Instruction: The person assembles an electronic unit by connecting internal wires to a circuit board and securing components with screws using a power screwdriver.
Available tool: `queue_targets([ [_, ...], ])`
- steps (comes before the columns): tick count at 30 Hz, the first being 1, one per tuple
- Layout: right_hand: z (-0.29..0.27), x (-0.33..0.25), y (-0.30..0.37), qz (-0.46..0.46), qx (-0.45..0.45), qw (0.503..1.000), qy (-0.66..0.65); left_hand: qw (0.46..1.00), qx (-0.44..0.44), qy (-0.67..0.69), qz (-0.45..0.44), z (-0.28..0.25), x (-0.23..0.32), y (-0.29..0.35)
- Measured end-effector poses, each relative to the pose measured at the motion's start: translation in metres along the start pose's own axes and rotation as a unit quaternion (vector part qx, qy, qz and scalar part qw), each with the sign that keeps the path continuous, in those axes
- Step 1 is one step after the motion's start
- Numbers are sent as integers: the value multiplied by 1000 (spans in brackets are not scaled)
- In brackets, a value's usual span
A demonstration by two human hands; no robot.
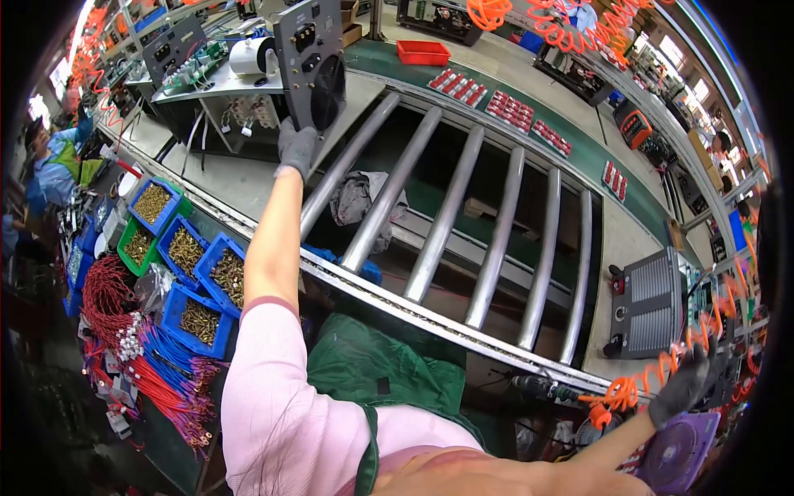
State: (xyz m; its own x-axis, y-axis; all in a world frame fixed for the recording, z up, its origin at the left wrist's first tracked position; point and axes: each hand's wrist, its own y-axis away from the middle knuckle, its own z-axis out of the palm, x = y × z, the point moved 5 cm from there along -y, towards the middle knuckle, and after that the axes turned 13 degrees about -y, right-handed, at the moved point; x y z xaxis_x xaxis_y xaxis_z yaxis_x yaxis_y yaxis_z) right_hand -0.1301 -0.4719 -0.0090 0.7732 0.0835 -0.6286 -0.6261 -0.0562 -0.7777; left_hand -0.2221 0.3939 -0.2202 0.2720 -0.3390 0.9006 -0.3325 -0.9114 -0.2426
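My left hand [298, 150], in a grey glove, reaches forward and grips the lower edge of an upright grey panel [304, 54]. The panel has a black round fan and several sockets, and it stands at the end of an open metal chassis [223, 81] with a white cylinder and green circuit boards. My fingertips are partly hidden behind the panel. Out at the right, my right hand [680, 390], in a dark glove, has its fingers stretched out beside an orange coiled hose [633, 390]. Below it lies a purple fan-shaped part [680, 453].
Metal rollers [447, 215] span the bench ahead. At left are blue bins [198, 321] of brass-coloured screws, a green bin [136, 245] and bundled wires [161, 368]. Red-and-white parts [509, 112] and a red tray [423, 53] sit behind; a ribbed grey unit [649, 306] stands right.
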Motion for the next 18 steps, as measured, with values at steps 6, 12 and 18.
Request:
queue_targets([
  [6, 137, 82, 40, 326, -33, 932, -156, 969, -192, 156, -13, 38, 82, 113],
  [12, 341, 38, 21, 201, -288, 936, -11, 914, -364, 171, 44, 85, 98, 195],
  [18, 373, 49, -38, 38, -150, 982, 106, 814, -541, 206, 51, 108, 153, 273],
])
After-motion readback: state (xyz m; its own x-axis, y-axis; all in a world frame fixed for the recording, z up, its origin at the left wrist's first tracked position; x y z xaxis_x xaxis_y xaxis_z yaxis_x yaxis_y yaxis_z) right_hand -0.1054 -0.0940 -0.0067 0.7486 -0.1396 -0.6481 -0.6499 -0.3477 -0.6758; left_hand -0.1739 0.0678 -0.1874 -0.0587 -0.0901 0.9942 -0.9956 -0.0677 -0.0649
